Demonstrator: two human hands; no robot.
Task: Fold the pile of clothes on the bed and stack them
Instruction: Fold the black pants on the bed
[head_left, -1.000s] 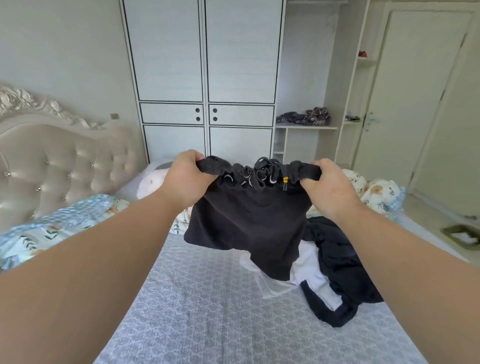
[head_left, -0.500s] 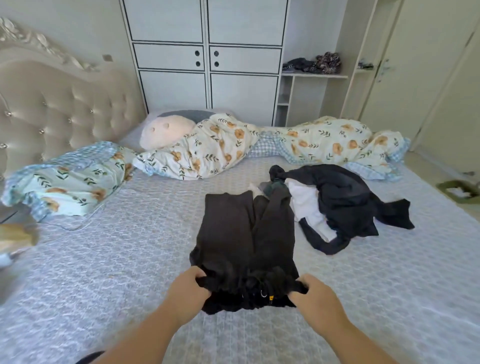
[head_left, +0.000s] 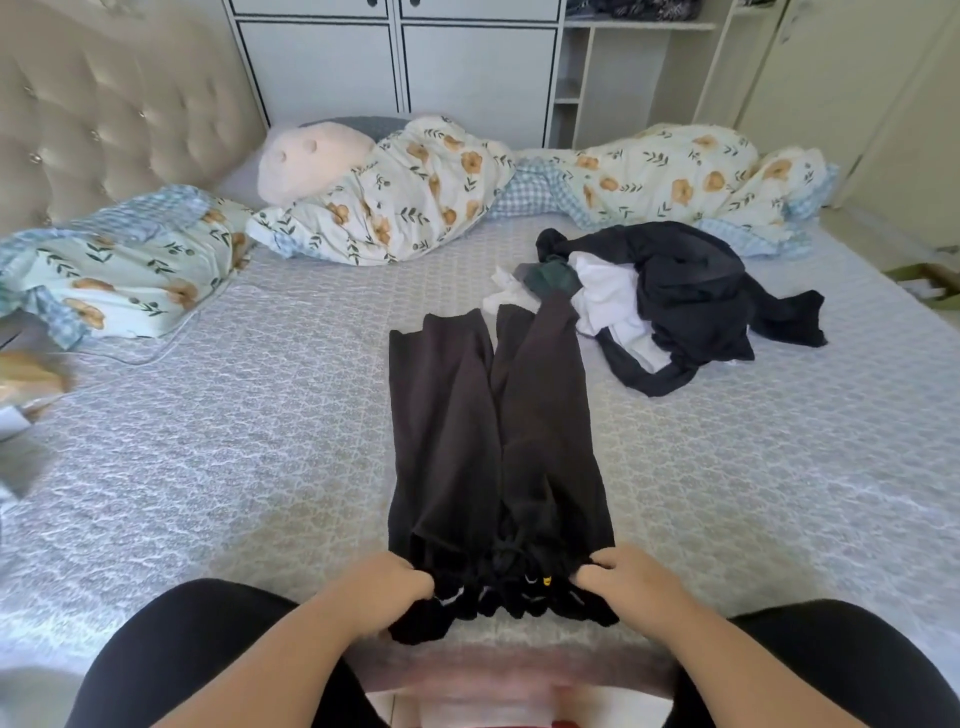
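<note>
A pair of black drawstring shorts lies flat on the grey patterned bed, legs pointing away from me, waistband at the near edge. My left hand grips the waistband's left end and my right hand grips its right end. Behind the shorts to the right sits a loose pile of clothes, mostly dark garments with a white piece and a green one showing. The far tip of the right leg touches that pile.
A flowered duvet lies bunched along the far side of the bed, with a pale plush pillow and a flowered pillow by the padded headboard. A white wardrobe stands behind. A thin cable runs over the sheet at the left.
The shorts came down from held up in the air to lying flat on the bed, then were drawn closer to the near edge. Both hands kept hold of the waistband.
</note>
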